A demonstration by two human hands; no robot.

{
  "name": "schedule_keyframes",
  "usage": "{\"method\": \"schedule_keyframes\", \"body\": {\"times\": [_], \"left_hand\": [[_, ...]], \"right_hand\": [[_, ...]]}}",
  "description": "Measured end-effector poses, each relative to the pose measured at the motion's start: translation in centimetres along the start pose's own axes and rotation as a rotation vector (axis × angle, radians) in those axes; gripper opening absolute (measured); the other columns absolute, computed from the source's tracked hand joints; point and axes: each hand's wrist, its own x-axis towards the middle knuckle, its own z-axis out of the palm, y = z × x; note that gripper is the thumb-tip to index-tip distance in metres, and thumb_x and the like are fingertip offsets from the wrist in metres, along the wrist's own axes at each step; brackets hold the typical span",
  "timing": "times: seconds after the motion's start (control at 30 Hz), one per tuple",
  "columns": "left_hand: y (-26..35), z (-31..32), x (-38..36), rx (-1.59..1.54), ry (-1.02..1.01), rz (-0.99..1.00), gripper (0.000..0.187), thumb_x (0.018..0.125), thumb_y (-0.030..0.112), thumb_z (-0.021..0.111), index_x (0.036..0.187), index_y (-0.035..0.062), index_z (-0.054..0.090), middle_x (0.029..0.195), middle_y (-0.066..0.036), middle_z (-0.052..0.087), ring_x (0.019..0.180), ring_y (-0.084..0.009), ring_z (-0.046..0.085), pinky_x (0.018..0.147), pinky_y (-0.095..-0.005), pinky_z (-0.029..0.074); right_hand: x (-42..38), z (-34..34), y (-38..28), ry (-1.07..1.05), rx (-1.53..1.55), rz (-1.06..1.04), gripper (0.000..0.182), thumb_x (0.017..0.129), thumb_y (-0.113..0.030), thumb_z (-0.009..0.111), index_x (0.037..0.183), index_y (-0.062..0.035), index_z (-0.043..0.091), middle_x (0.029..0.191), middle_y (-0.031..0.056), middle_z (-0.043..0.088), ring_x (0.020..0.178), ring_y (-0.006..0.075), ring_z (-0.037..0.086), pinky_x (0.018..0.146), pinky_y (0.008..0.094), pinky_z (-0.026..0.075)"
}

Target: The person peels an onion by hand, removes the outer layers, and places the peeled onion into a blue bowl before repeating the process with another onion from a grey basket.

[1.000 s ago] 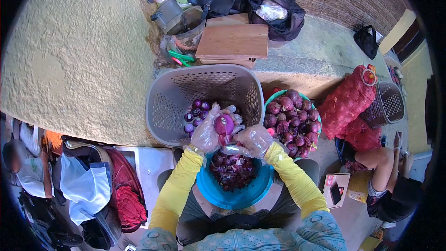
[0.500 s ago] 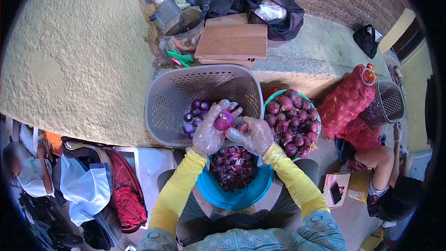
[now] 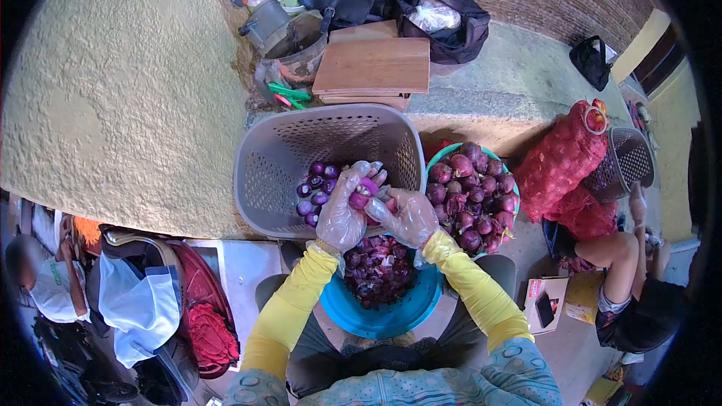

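Note:
Over the near side of a grey plastic basket [image 3: 254, 173], my left hand [image 3: 342, 218] is closed around a red onion [image 3: 361, 195]. My right hand [image 3: 414, 218] is closed beside it, thumb reaching toward the onion; what its fingers pinch is too small to make out. Both hands wear clear plastic gloves. Several shiny peeled onions [image 3: 319, 186] lie inside the basket. Below my hands, a blue tub [image 3: 380, 323] holds onion skins [image 3: 376, 274]. To the right, unpeeled onions [image 3: 474, 195] fill a green-rimmed basin [image 3: 515, 180].
Wooden boards [image 3: 372, 68], bags [image 3: 444, 22] and pots [image 3: 289, 34] sit on the ledge behind the basket. A red mesh sack [image 3: 560, 158] leans at right. Another person [image 3: 620, 263] sits beyond it, near a cardboard box [image 3: 544, 304]. One more person [image 3: 56, 282] is at far left.
My fingers have shifted around the onion, which shows less between them now. My right thumb has turned up toward it. The person at right has moved an arm slightly.

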Motion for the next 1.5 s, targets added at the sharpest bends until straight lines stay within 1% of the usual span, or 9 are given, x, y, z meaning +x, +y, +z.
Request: {"method": "schedule_keyframes", "body": {"times": [0.23, 0.3, 0.4, 0.63, 1.03, 1.1, 1.23, 1.4, 1.5], "left_hand": [[0.1, 0.0, -0.1, 0.026, -0.038, 0.001, 0.022, 0.101, 0.018, 0.065, 0.12, 0.0073, 0.062, 0.128, -0.011, 0.062, 0.128, -0.03, 0.057, 0.112, -0.0468, 0.047], [0.0, -0.3, 0.0, 0.083, -0.074, 0.028, 0.029, 0.105, 0.022, 0.058, 0.13, 0.0063, 0.058, 0.138, -0.013, 0.057, 0.131, -0.0298, 0.054, 0.114, -0.0477, 0.044], [0.0, -0.3, -0.1, 0.079, -0.072, 0.024, 0.029, 0.105, 0.021, 0.058, 0.13, 0.0063, 0.057, 0.14, -0.013, 0.057, 0.131, -0.0298, 0.055, 0.114, -0.0475, 0.044], [-0.2, -0.4, -0.1, 0.076, -0.058, 0.018, 0.028, 0.105, 0.021, 0.058, 0.129, 0.0062, 0.058, 0.14, -0.014, 0.057, 0.131, -0.0301, 0.055, 0.115, -0.0472, 0.043], [1.5, -0.5, -0.3, 0.104, -0.211, -0.128, 0.046, 0.107, 0.032, 0.051, 0.144, 0.005, 0.05, 0.134, -0.014, 0.06, 0.128, -0.0296, 0.056, 0.113, -0.0465, 0.045], [2.4, 1.1, -1.1, 0.328, -0.193, -0.15, 0.048, 0.109, 0.035, 0.046, 0.145, 0.004, 0.049, 0.138, -0.015, 0.057, 0.119, -0.0237, 0.061, 0.098, -0.0368, 0.056], [2.2, -0.5, -0.3, 0.511, -0.212, -0.111, 0.048, 0.11, 0.037, 0.043, 0.144, 0.0029, 0.05, 0.138, -0.015, 0.057, 0.116, -0.0196, 0.062, 0.087, -0.0298, 0.059], [2.1, -1.2, -0.1, 1.028, -0.347, 0.168, 0.049, 0.113, 0.038, 0.035, 0.139, 0.0013, 0.053, 0.136, -0.016, 0.059, 0.124, -0.0212, 0.057, 0.108, -0.0338, 0.045], [2.0, -0.9, -0.2, 0.979, -0.274, 0.033, 0.048, 0.114, 0.036, 0.031, 0.137, 0.0003, 0.054, 0.137, -0.018, 0.058, 0.127, -0.0241, 0.056, 0.115, -0.037, 0.038]], "right_hand": [[-0.1, -0.1, -0.6, 0.016, 0.104, 0.026, 0.047, 0.093, -0.046, 0.072, 0.103, 0.0004, 0.072, 0.073, 0.0173, 0.068, 0.06, 0.0293, 0.065, 0.062, 0.0401, 0.051], [-0.1, -0.5, -0.9, 0.015, 0.014, 0.063, 0.049, 0.09, -0.051, 0.073, 0.11, -0.0061, 0.073, 0.073, 0.0177, 0.069, 0.068, 0.0392, 0.069, 0.062, 0.0471, 0.052], [-0.1, 0.1, 0.0, 0.036, 0.005, 0.037, 0.049, 0.089, -0.051, 0.073, 0.107, -0.0057, 0.073, 0.072, 0.0181, 0.068, 0.068, 0.0406, 0.068, 0.062, 0.0475, 0.052], [-0.1, 0.0, 0.0, 0.013, -0.039, 0.002, 0.046, 0.094, -0.045, 0.071, 0.1, 0.0013, 0.071, 0.073, 0.0199, 0.068, 0.064, 0.0338, 0.068, 0.063, 0.0414, 0.052], [0.3, -2.7, -0.2, 0.063, -0.198, -0.088, 0.043, 0.084, -0.044, 0.08, 0.082, -0.0047, 0.064, 0.072, 0.0172, 0.068, 0.07, 0.0408, 0.068, 0.061, 0.0479, 0.053], [0.5, -3.7, 0.1, 0.062, -0.212, -0.165, 0.044, 0.084, -0.045, 0.081, 0.083, -0.0035, 0.066, 0.072, 0.0173, 0.068, 0.068, 0.0394, 0.069, 0.061, 0.0462, 0.053], [0.6, -4.3, 0.9, 0.042, -0.242, -0.245, 0.046, 0.081, -0.045, 0.082, 0.087, -0.003, 0.066, 0.075, 0.0164, 0.069, 0.069, 0.0376, 0.069, 0.062, 0.0445, 0.053], [0.5, -3.9, 1.0, 0.025, -0.263, -0.267, 0.042, 0.081, -0.041, 0.083, 0.089, -0.0036, 0.064, 0.074, 0.0151, 0.068, 0.069, 0.0386, 0.068, 0.062, 0.045, 0.052], [0.5, -3.7, 1.2, -0.002, -0.273, -0.261, 0.04, 0.082, -0.039, 0.082, 0.088, -0.0043, 0.063, 0.073, 0.0151, 0.067, 0.068, 0.0399, 0.067, 0.061, 0.0455, 0.052]]}}
